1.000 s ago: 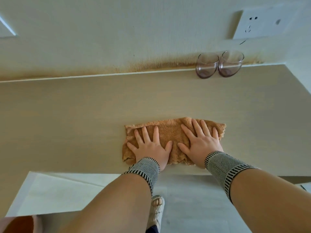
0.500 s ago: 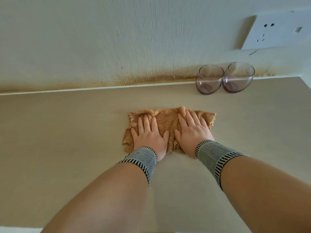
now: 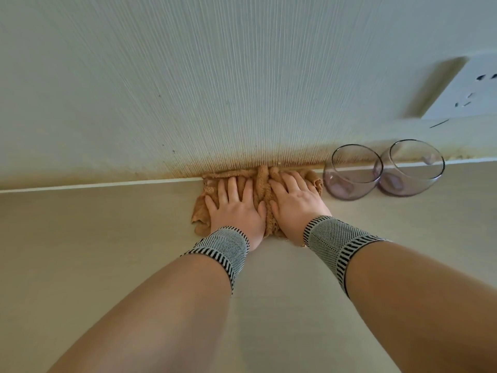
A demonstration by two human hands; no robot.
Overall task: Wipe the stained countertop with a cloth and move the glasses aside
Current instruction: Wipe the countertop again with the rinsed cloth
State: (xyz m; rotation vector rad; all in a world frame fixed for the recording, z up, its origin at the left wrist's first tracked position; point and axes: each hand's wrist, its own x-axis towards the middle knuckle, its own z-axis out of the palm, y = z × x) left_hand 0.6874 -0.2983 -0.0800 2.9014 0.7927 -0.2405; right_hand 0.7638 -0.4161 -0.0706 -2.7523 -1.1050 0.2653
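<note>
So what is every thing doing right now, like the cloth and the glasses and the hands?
cloth: bunched, pressed against the wall edge
left hand: flat, pressing the cloth
right hand: flat, pressing the cloth
left glass: upright, empty, touching the other glass
right glass: upright, empty
wall: brown stain along its bottom
socket: nothing plugged in
</note>
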